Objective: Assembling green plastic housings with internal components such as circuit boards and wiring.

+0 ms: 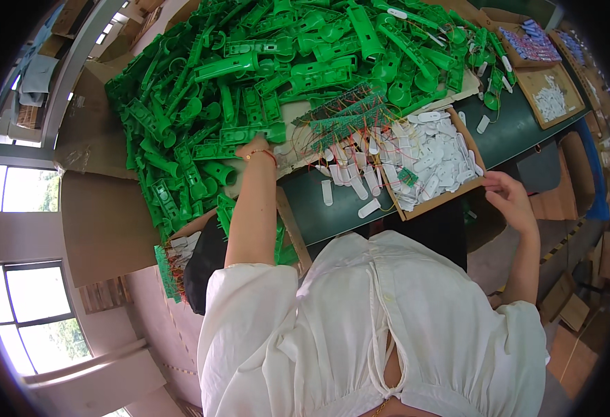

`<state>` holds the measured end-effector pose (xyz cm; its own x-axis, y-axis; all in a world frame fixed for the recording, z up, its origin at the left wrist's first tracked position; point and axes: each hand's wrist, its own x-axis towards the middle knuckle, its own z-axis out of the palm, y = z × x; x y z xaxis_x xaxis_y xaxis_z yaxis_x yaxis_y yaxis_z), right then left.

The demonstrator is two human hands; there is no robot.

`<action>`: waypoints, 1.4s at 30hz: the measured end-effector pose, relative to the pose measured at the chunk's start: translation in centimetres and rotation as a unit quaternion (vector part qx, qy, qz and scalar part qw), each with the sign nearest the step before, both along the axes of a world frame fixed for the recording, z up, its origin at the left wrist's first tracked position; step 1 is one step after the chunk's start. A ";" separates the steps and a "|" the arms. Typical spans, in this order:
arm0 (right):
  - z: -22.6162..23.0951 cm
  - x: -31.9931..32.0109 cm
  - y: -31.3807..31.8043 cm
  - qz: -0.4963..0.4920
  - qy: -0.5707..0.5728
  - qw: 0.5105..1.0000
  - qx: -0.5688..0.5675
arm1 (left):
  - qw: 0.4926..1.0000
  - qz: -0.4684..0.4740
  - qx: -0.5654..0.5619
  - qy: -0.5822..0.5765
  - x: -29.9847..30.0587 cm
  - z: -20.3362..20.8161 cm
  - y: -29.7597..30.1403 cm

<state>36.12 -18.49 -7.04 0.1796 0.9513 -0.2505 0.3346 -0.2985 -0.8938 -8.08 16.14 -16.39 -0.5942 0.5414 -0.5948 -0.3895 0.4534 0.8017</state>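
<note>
My left hand (254, 148), with a red cord bracelet at the wrist, reaches into the near edge of a big heap of green plastic housings. Its fingers are curled at the lower edge of one green housing (253, 133), and the fingertips are partly hidden. On the right, my right hand (512, 200) is beside the near right corner of a shallow cardboard tray (456, 190). Its fingertips are at the rim, with thumb and fingers apart and nothing visible between them. Small white plastic pieces (434, 163) fill the tray, and a little green circuit board (407, 176) lies on them.
Green circuit boards with red and yellow wires (350, 115) lie left of the tray. Loose white pieces (369, 208) rest on the dark green tabletop (312, 208). More cardboard boxes (547, 97) stand at the far right. A tall cardboard sheet (100, 222) stands left.
</note>
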 end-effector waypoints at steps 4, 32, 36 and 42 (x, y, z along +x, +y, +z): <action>-0.6 -2.2 1.5 0.012 0.021 0.999 0.043 | 0.976 -0.095 0.162 -0.110 -1.0 -0.7 -2.0; -0.1 -8.1 6.9 -0.041 -0.162 0.960 0.224 | 0.591 -0.453 0.244 -0.621 8.9 11.1 -21.0; 1.5 -11.0 6.6 0.004 0.078 0.978 0.195 | 0.616 -0.445 0.241 -0.603 8.9 10.9 -21.2; 3.2 -15.2 6.4 0.097 0.272 0.943 0.163 | 0.786 -0.485 0.304 -0.234 9.2 9.3 -21.5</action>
